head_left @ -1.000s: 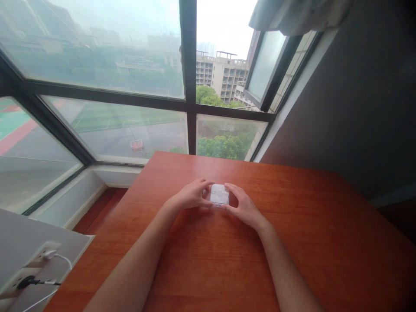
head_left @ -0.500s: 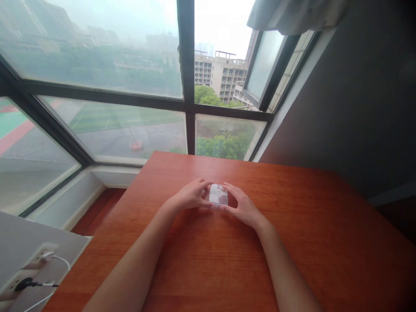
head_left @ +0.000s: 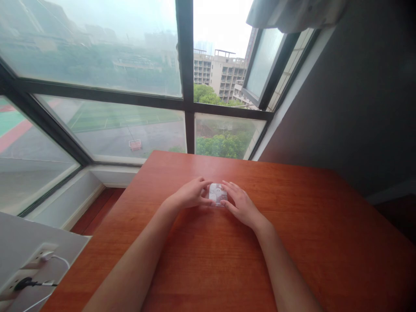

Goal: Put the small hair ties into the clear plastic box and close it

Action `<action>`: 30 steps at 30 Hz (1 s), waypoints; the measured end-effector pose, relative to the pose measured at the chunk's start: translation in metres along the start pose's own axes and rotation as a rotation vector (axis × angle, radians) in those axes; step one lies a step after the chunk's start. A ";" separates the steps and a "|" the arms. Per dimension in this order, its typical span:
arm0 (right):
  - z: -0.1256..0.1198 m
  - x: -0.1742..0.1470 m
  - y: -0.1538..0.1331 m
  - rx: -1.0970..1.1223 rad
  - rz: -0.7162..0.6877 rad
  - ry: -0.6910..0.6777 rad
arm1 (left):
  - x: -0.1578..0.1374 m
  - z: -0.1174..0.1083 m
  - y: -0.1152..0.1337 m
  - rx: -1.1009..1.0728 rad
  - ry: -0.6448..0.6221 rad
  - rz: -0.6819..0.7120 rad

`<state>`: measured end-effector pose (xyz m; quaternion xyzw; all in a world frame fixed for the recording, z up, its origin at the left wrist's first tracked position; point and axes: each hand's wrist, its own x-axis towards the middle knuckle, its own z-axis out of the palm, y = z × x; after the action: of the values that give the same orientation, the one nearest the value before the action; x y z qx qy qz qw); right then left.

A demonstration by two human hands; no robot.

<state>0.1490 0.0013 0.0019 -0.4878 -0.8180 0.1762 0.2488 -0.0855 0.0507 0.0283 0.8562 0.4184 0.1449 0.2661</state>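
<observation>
A small, pale, rounded-corner box (head_left: 217,193) with a greyish-pink print sits on the reddish-brown wooden table (head_left: 214,255). My left hand (head_left: 191,193) holds its left side, the thumb at the near corner and the fingers curled at the far one. On the other side, my right hand (head_left: 241,202) grips it with the thumb at the near right edge. The fingers of my right hand lie over its far right corner and hide part of the print. What the print says is too small to read.
Beyond the far table edge stand dark-framed windows (head_left: 189,104), with one pane (head_left: 264,65) swung outward. A grey wall (head_left: 325,108) runs along the right. At lower left, plugs and cables (head_left: 48,256) sit in wall sockets beside the table.
My right hand has shifted slightly left and closed in on the box, its fingers and thumb now reaching further over the right side. My left hand has hardly moved.
</observation>
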 end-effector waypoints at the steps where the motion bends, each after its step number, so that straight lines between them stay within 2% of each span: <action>1: 0.000 0.000 0.000 -0.001 -0.003 -0.002 | 0.000 0.000 0.000 0.004 0.004 0.000; 4: 0.003 0.001 0.002 0.015 -0.008 0.016 | 0.000 0.001 0.001 0.017 0.017 0.011; 7: 0.009 0.003 0.008 0.033 0.012 0.098 | 0.000 0.005 0.005 0.088 0.057 -0.005; 11: 0.015 0.005 0.011 0.026 0.117 0.252 | 0.002 0.012 0.010 0.192 0.166 -0.084; 14: 0.020 0.003 0.001 0.004 0.218 0.343 | 0.004 0.014 0.008 0.151 0.191 -0.116; 19: 0.030 0.006 -0.020 -0.143 0.204 0.350 | 0.007 0.014 -0.002 0.039 0.247 -0.183; 24: 0.032 0.011 -0.029 -0.228 0.257 0.354 | 0.007 0.016 -0.003 0.047 0.290 -0.163; 27: 0.027 0.012 -0.026 -0.249 0.339 0.403 | 0.007 0.016 -0.003 0.072 0.288 -0.147; 30: 0.012 0.010 -0.013 -0.273 0.477 0.448 | 0.007 0.014 -0.002 0.087 0.289 -0.141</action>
<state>0.1283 0.0036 0.0012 -0.7202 -0.6223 0.0071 0.3065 -0.0761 0.0523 0.0153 0.8057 0.5172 0.2293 0.1755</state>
